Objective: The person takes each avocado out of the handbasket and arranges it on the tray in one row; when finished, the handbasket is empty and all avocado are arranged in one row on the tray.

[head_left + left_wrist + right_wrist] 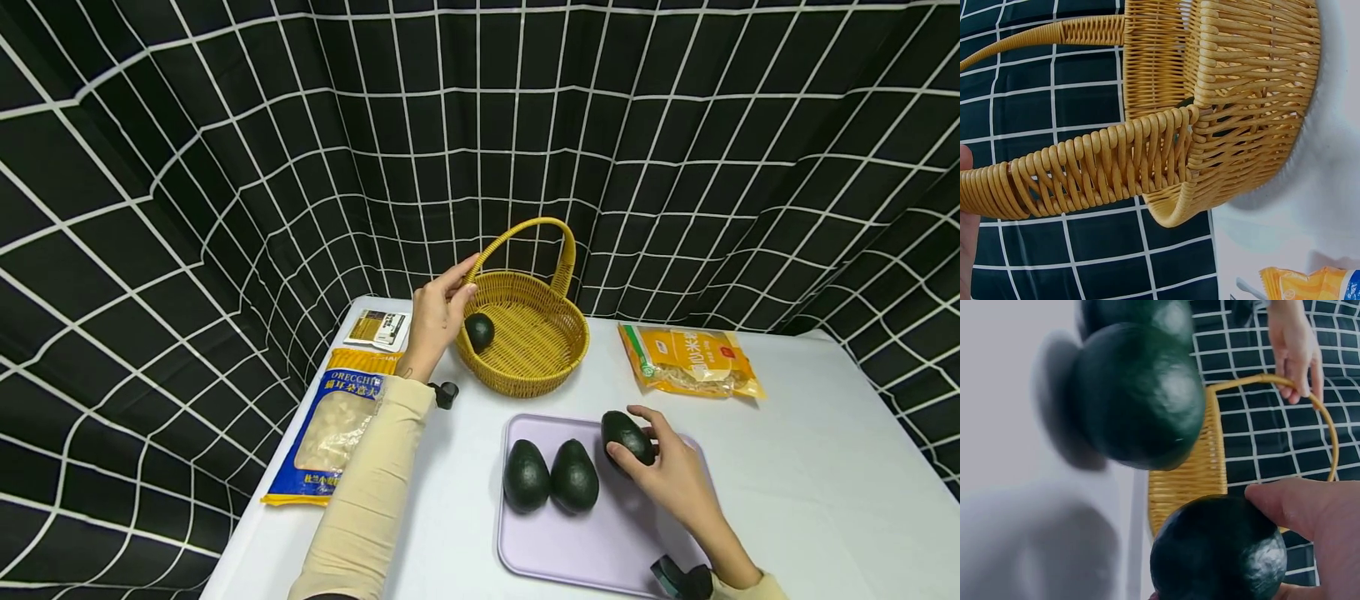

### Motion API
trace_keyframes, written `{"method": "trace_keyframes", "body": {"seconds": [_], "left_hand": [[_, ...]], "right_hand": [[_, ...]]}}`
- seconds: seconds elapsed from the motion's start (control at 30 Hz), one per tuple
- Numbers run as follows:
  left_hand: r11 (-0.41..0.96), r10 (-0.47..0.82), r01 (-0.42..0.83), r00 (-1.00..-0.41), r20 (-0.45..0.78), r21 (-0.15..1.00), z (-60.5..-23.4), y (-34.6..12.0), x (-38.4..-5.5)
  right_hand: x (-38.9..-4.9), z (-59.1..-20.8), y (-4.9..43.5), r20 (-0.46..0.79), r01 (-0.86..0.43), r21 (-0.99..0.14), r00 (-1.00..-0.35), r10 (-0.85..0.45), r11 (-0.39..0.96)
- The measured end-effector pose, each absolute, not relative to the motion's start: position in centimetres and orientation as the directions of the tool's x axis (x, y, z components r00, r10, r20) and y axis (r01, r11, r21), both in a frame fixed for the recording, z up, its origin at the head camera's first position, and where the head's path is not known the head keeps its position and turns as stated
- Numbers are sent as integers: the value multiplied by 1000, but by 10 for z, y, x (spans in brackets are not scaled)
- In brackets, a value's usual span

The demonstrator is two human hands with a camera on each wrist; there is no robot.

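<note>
In the head view, my left hand [442, 312] pinches the handle of a yellow wicker basket [525, 379] near its left base. One dark green avocado [479, 332] lies inside the basket at the left. My right hand [671, 467] grips another avocado [627, 437] between thumb and fingers, above the right part of a lilac tray [570, 554]. On the tray's left half, two avocados, one at the left [527, 477] and one beside it [574, 477], lie side by side. The right wrist view shows the held avocado [1217, 550] close up, with the basket behind.
A blue and yellow pasta bag [330, 425] lies left of the basket, partly under my left forearm. Behind it is a small flat packet [377, 329]. An orange food bag [690, 360] lies at the right. Black gridded cloth [450, 125] hangs behind the white table [825, 467].
</note>
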State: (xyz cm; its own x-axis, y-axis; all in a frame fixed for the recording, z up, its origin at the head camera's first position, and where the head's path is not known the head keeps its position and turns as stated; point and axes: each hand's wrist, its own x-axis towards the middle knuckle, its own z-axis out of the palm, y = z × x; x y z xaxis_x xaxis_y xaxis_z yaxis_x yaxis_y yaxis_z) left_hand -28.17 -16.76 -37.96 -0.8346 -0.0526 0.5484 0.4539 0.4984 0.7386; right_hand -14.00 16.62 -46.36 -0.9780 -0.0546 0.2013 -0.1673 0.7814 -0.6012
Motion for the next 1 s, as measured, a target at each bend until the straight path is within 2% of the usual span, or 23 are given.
{"method": "trace_keyframes", "body": {"seconds": [0.3,0.73,0.87,1.0], "left_hand": [[490,-56,453,-836,545,745,-379,-168,-281],[476,-52,463,-834,549,748,-379,-167,-281],[471,-49,464,-835,548,750,-380,-167,-280],[475,-48,461,-837,545,750,-379,-166,-281]], "right_hand": [[-125,-477,167,170,-127,-578,-985,-34,806],[-116,-493,164,228,-167,-543,-972,-47,823],[-114,-491,162,178,-132,-553,-983,-38,823],[-113,-488,161,77,-69,-564,-997,-31,823]]}}
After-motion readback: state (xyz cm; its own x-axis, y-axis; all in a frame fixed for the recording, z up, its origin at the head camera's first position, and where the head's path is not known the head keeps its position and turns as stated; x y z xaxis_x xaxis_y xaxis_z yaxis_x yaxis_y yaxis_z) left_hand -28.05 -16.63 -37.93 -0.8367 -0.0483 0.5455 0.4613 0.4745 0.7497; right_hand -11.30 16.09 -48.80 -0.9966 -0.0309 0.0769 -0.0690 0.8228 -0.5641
